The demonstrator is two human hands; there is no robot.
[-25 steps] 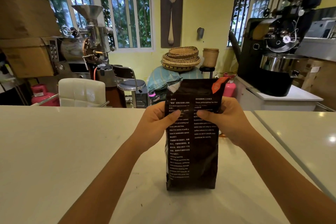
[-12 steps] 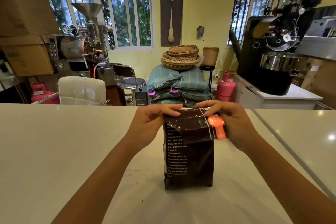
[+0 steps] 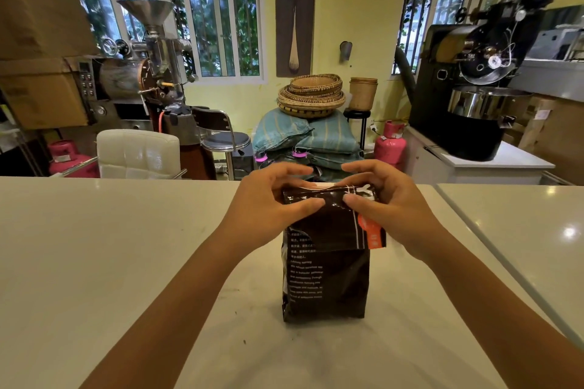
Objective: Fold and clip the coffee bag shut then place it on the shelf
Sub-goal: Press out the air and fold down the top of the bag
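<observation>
A black coffee bag [image 3: 328, 287] with white print stands upright on the white counter [image 3: 126, 262], straight ahead of me. Its top is folded down toward me, and the flap with an orange corner [image 3: 373, 235] hangs over the front. My left hand [image 3: 268, 208] pinches the folded top edge from the left, thumb on the front. My right hand [image 3: 388, 205] pinches the same edge from the right, its fingers arched over the fold. No clip is in view.
The counter has a seam [image 3: 493, 249] running along the right. Beyond the far edge stand a white chair [image 3: 139, 153], a stool [image 3: 221, 139], stacked sacks with woven baskets [image 3: 311, 95], a pink gas cylinder [image 3: 390, 145] and two coffee roasters [image 3: 483, 82].
The bag's tall top has been folded down toward me in two steps. The orange corner swung from the top right down onto the front. Both hands dropped lower with the fold.
</observation>
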